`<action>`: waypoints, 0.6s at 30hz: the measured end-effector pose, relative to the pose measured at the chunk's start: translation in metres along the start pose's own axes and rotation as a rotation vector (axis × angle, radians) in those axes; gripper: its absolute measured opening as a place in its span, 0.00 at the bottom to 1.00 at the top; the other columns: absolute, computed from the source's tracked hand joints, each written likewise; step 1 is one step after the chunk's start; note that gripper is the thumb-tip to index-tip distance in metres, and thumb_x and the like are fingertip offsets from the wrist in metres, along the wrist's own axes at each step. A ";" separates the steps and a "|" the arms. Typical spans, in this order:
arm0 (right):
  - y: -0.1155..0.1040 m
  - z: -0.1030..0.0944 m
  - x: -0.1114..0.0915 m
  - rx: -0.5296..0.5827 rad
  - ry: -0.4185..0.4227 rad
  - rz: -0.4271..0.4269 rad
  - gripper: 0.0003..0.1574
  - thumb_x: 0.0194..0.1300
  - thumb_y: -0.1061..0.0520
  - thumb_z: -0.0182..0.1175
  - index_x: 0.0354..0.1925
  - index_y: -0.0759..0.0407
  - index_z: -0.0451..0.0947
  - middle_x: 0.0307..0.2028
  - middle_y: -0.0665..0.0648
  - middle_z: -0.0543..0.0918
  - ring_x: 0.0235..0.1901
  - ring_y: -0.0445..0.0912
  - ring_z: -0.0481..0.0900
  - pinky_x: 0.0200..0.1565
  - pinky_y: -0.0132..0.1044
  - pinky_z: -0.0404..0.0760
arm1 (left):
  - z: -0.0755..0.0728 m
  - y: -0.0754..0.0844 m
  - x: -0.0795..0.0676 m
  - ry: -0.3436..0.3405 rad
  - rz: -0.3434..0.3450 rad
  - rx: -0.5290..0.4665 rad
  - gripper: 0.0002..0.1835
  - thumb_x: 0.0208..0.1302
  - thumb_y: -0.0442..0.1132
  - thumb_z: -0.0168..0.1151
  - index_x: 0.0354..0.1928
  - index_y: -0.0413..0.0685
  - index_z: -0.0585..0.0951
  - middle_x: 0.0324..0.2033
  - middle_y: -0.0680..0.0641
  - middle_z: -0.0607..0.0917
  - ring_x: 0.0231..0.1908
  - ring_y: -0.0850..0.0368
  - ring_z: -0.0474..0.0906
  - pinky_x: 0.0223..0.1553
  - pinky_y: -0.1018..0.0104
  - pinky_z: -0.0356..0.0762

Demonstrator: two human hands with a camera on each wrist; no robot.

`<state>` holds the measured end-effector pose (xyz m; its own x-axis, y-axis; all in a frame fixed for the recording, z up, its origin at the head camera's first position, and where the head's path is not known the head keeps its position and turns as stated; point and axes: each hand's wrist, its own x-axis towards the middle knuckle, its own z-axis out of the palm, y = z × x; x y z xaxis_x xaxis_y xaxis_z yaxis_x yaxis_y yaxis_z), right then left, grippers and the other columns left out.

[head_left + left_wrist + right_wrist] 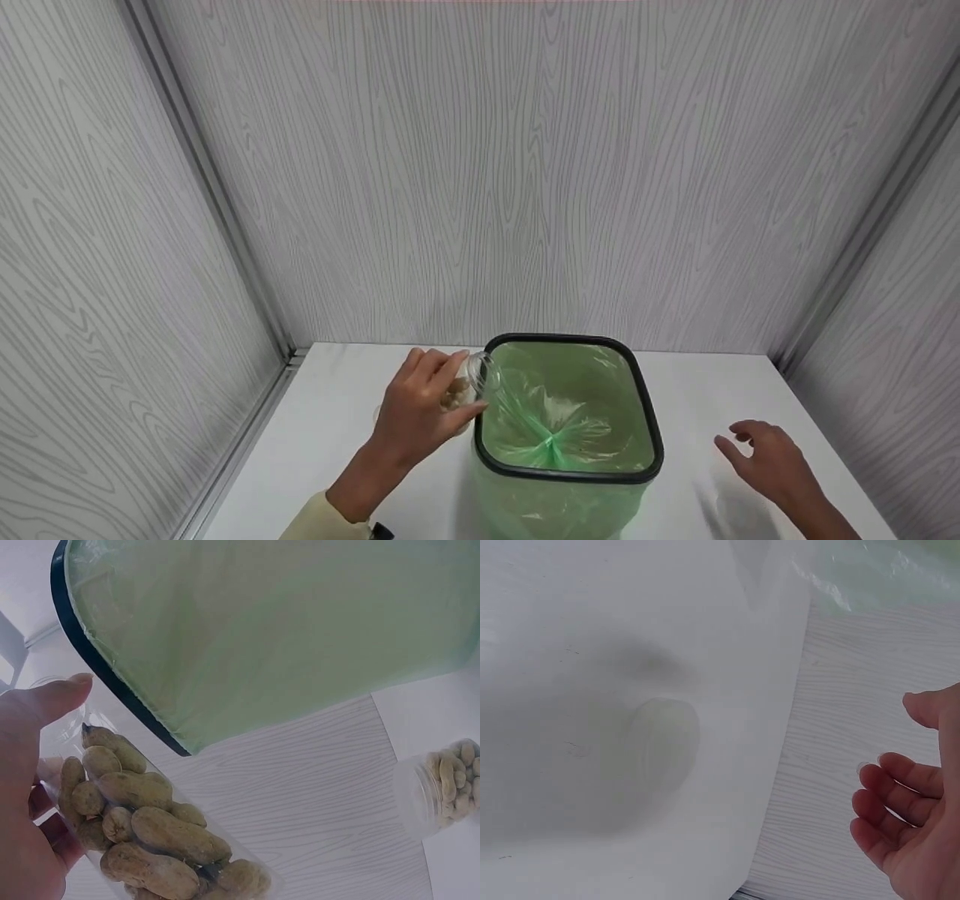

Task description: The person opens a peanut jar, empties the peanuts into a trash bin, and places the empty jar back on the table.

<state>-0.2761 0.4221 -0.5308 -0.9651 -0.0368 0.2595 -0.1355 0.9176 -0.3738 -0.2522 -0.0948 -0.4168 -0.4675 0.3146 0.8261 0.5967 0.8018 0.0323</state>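
My left hand (pixel 420 409) grips a clear jar (pixel 484 375) of unshelled peanuts (pixel 161 825). The jar is tilted, its mouth at the left rim of a bin (pixel 570 476) with a black rim. A translucent green bag (pixel 551 435) lines the bin and bunches together in the middle. The left wrist view shows the thumb and fingers round the jar near its mouth, with peanuts inside. My right hand (pixel 776 461) hovers over the right part of the table, fingers loosely bent and nothing in them.
A second clear jar (pixel 454 784) of peanuts appears at the right of the left wrist view. The white table (pixel 697 382) is bounded by a wood-grain panel (pixel 517 187) at the back and panels on both sides.
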 end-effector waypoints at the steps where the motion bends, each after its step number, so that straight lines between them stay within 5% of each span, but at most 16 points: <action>1: -0.002 -0.002 0.001 0.000 0.008 -0.007 0.26 0.68 0.47 0.67 0.47 0.70 0.84 0.39 0.64 0.88 0.39 0.58 0.84 0.43 0.59 0.81 | 0.000 0.000 0.000 0.000 0.000 0.003 0.39 0.39 0.54 0.88 0.55 0.44 0.86 0.36 0.50 0.81 0.37 0.57 0.72 0.39 0.64 0.81; 18: -0.027 -0.019 0.005 -0.032 0.082 -0.086 0.20 0.66 0.49 0.69 0.44 0.66 0.83 0.35 0.59 0.84 0.37 0.53 0.78 0.39 0.51 0.75 | 0.000 0.000 -0.003 0.018 -0.004 -0.009 0.40 0.39 0.54 0.88 0.55 0.44 0.86 0.36 0.50 0.81 0.37 0.56 0.72 0.39 0.63 0.82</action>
<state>-0.2732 0.4046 -0.5019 -0.9283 -0.0847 0.3620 -0.2086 0.9246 -0.3187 -0.2510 -0.0961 -0.4189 -0.4584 0.3020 0.8359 0.6006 0.7985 0.0408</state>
